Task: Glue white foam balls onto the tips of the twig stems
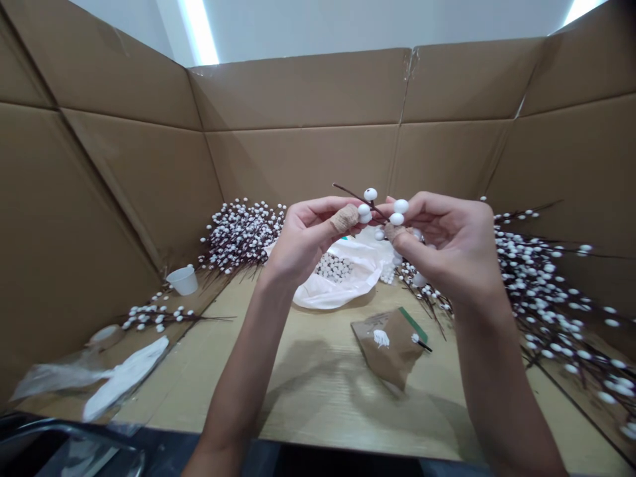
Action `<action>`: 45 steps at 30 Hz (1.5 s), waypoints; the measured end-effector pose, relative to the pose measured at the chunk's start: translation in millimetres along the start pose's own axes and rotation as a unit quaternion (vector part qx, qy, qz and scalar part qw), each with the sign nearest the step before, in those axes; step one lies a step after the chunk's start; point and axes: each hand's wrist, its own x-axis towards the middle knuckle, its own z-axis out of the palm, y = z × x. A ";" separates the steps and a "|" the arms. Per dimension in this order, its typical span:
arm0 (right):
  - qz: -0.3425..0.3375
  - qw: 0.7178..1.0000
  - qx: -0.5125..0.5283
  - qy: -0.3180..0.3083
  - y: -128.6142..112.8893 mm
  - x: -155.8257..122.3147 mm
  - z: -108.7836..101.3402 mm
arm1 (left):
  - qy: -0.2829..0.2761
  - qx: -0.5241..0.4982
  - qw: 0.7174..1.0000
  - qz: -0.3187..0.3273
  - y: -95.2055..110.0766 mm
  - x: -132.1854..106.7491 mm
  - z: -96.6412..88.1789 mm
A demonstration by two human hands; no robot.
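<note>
My left hand and my right hand meet in front of me, both pinching a thin dark twig with white foam berries. Beige tape wraps my left thumb and a finger or thumb of my right hand. Below my hands lies a crumpled white plastic bag holding a heap of white beads. A brown paper packet lies on the table in front of my right hand, with a small black-stemmed berry pick at its edge.
Large piles of white-berried branches lie to both sides. A lone branch, a white cup and white plastic sheeting are on the left. Cardboard walls surround the wooden table on three sides.
</note>
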 end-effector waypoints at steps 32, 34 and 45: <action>0.022 0.997 0.074 0.004 3.0 1.0 -0.4 | -0.008 -0.006 0.999 0.034 -4.1 2.3 1.5; 0.019 0.997 0.071 0.008 3.5 0.9 -0.4 | -0.001 -0.002 0.999 0.039 -4.0 1.6 3.3; 0.003 0.997 0.081 -0.003 10.8 4.2 -1.3 | 0.003 0.010 0.999 0.046 4.6 -1.7 6.7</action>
